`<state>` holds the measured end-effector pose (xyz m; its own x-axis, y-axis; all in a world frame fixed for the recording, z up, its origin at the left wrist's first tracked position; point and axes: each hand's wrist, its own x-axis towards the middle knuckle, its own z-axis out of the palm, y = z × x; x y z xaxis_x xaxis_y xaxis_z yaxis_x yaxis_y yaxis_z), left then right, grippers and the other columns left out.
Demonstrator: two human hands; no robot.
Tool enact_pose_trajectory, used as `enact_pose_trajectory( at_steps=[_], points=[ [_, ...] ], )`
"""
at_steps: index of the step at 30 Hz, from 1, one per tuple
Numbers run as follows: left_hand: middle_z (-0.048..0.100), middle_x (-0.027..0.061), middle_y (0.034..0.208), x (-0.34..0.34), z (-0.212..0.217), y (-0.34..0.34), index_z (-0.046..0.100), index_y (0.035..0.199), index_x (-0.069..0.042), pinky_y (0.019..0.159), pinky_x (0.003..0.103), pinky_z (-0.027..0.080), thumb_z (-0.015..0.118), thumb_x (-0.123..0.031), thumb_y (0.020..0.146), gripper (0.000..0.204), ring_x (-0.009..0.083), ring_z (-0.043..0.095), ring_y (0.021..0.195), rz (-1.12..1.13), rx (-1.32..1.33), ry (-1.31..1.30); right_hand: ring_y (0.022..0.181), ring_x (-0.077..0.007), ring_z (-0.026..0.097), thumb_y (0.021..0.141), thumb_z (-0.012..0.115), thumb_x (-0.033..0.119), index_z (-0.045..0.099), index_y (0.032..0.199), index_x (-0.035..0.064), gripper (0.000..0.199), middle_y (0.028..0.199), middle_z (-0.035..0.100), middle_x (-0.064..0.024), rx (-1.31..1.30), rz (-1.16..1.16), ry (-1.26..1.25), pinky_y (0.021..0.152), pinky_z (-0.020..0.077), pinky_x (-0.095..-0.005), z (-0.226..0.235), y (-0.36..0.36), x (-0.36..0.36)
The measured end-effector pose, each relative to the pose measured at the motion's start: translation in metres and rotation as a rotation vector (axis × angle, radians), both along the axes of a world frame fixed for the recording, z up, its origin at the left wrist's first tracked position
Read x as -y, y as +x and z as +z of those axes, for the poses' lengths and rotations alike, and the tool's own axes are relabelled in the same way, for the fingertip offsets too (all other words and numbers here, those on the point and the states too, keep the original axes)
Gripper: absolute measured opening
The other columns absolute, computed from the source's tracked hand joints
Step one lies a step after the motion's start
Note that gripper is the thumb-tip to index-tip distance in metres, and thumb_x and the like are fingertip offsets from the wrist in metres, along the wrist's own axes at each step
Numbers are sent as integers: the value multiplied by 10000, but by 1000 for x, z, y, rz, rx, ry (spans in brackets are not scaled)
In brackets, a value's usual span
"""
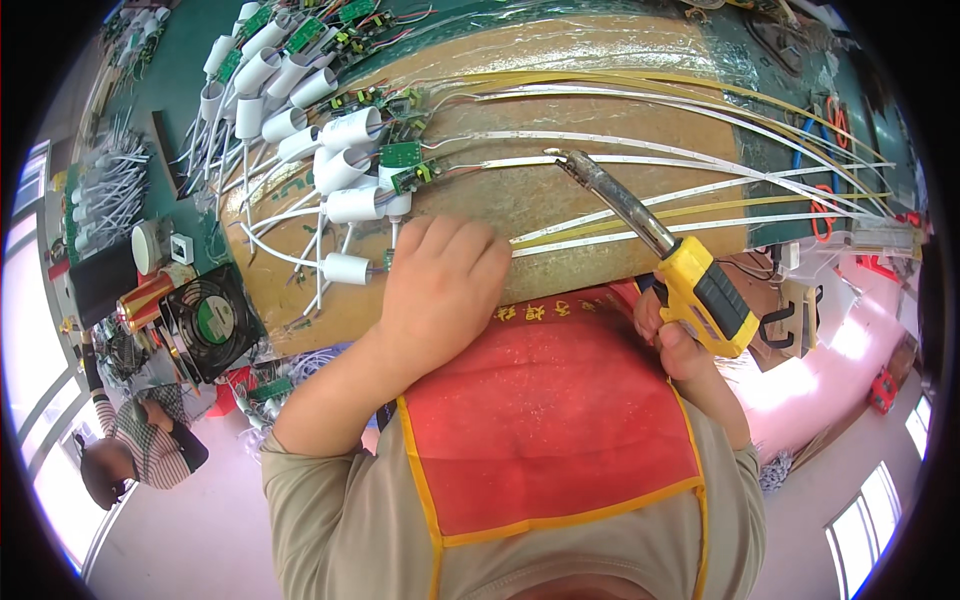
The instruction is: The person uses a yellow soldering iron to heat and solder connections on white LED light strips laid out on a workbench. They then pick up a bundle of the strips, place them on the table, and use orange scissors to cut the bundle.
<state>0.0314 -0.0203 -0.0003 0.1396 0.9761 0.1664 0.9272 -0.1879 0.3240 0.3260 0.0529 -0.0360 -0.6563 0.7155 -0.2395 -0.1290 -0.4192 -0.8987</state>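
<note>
While gripping a yellow-and-black pistol-grip tool (708,298) in the right hand (683,352), places the left hand (445,275) to the tool's left.

Clamps the right hand round the handle, with the tool's long axis slanting away and leftward, over the brown board (480,200); curls the left hand palm-down with fingers together, nearest to a white cylinder (345,268) farther left of the tool; cannot tell, with fingertips hidden, whether pinching anything. Farther off, aims the tool's tip close beside white strips (520,161), cannot tell whether touching; beyond and left of the tool, shows green circuit boards (400,155).
</note>
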Motion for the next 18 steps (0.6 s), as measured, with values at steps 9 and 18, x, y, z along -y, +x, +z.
enact_pose_trajectory(
  at_steps=[9, 18],
  points=[
    [608, 62, 958, 2, 8, -3, 643, 924, -99, 846, 402, 431, 689, -103, 765, 166, 272, 576, 947, 38, 30, -138, 647, -114, 477, 880, 724, 275, 539, 981, 56, 303, 766, 503, -13, 28, 6, 12, 567, 390, -275, -2, 1, 1],
    [592, 84, 977, -1, 10, 0, 610, 924, -90, 864, 414, 424, 604, -99, 756, 168, 285, 554, 964, -59, -123, -194, 650, -116, 475, 893, 719, 269, 532, 1030, 50, 320, 774, 502, -14, 13, -9, 26, 567, 390, -274, -3, 3, 4]
  ],
)
